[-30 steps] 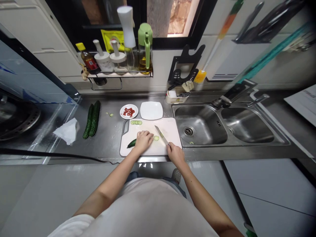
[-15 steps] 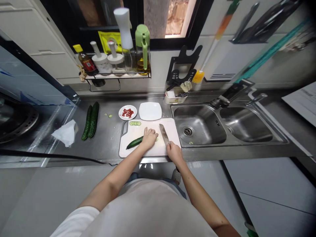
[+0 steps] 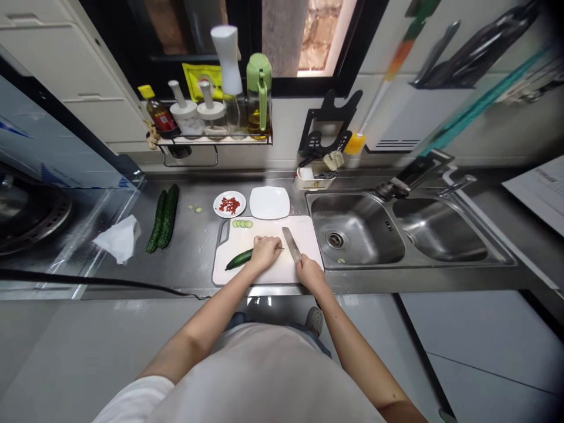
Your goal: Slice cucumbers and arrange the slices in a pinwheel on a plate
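Observation:
On the white cutting board (image 3: 291, 273), a cut cucumber (image 3: 239, 259) lies at the left, its right part hidden under my left hand (image 3: 265, 252). The fingers of that hand are curled together near the cucumber's right side; what they pinch is too small to make out. My right hand (image 3: 311, 274) is wrapped round the handle of a knife (image 3: 291, 244), whose blade points up and to the left, just right of my left hand. Several cucumber slices (image 3: 242, 224) lie in a row at the board's upper left.
Behind the board stand a plate of chopped red pieces (image 3: 230, 204) and a white square plate (image 3: 269, 203). Two whole cucumbers (image 3: 163, 218) and a crumpled tissue (image 3: 118, 239) lie left. The sink (image 3: 356, 229) is right, a bottle rack (image 3: 215, 141) above.
My left hand's fingers have drawn together into a curl. The slice seen beside them is now hidden. The knife has shifted slightly left, and the view has tilted a little.

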Demonstrator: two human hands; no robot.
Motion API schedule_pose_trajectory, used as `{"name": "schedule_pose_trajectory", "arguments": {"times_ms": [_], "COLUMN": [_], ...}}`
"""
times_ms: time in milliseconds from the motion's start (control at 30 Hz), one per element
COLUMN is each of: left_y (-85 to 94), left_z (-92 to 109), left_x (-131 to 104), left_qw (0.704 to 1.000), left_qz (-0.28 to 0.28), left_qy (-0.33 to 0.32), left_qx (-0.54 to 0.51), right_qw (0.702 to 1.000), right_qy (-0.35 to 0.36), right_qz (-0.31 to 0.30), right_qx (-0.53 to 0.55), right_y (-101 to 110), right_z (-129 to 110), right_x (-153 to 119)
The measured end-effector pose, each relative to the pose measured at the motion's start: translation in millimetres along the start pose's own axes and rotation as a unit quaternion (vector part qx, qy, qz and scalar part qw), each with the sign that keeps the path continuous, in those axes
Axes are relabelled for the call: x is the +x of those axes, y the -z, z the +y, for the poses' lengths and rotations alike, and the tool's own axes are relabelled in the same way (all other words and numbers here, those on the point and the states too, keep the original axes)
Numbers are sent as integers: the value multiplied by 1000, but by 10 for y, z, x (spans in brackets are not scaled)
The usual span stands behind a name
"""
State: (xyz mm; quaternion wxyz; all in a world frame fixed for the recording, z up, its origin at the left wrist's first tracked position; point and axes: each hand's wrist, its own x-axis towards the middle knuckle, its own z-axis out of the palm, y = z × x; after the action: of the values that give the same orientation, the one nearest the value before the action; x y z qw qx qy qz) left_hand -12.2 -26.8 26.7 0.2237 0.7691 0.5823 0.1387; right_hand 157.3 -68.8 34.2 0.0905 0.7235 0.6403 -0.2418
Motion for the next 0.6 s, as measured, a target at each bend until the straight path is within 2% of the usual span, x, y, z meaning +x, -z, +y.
{"name": "schedule_pose_trajectory", "arguments": {"times_ms": [133,267,433,600], "left_y": [138,201,164,148], "left_z": [-219,-556,-861,-942], "left_x": [108,244,353,432], "left_qw": [988,952,934,936], "left_qz": [64,122,150,152], "left_qy": [114,246,289,295], "left_qx": [-81,-134,-148,-118], "right_qw": [1000,1000,1000,1000], "right_qy": [-1,10,13,14], "right_qz": [-8,4,10,6], "right_qx": [-1,-6,-10,-13], "right_y": [33,32,-8,-12], "right_z": [-1,10,23,32], "right_x": [-6,-15,2,20]}}
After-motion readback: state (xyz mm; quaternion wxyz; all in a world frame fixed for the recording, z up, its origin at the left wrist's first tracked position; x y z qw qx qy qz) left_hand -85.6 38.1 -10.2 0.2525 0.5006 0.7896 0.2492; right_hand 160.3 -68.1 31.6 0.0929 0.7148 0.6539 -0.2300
